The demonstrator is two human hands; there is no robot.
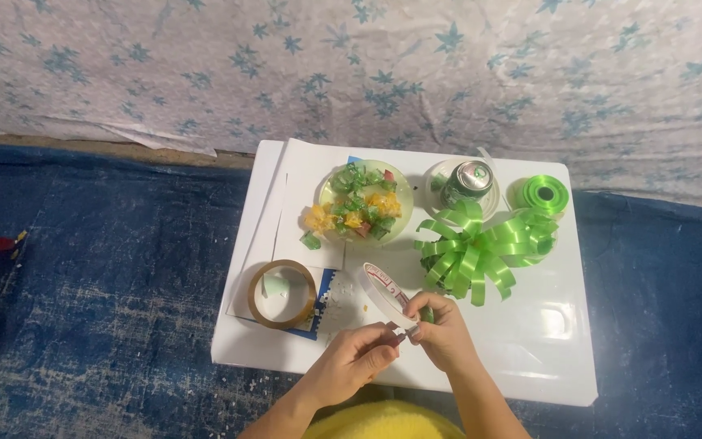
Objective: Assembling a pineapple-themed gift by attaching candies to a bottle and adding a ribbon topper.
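Note:
My right hand [442,325] grips a white roll of tape [383,293], held on edge above the small white table [562,358]. My left hand [355,358] pinches at the roll's lower end, fingertips touching the right hand's. A green ribbon bow [473,248] lies just behind the right hand. To the left of my hands a brown tape roll [280,293] rests flat on sheets of paper.
A clear bowl [363,203] of green, yellow and red scraps stands at the table's back. Next to it are a metal can [466,183] on a dish and a green ribbon spool [542,195]. Blue tarp [91,268] covers the floor; a flowered cloth [351,65] hangs behind.

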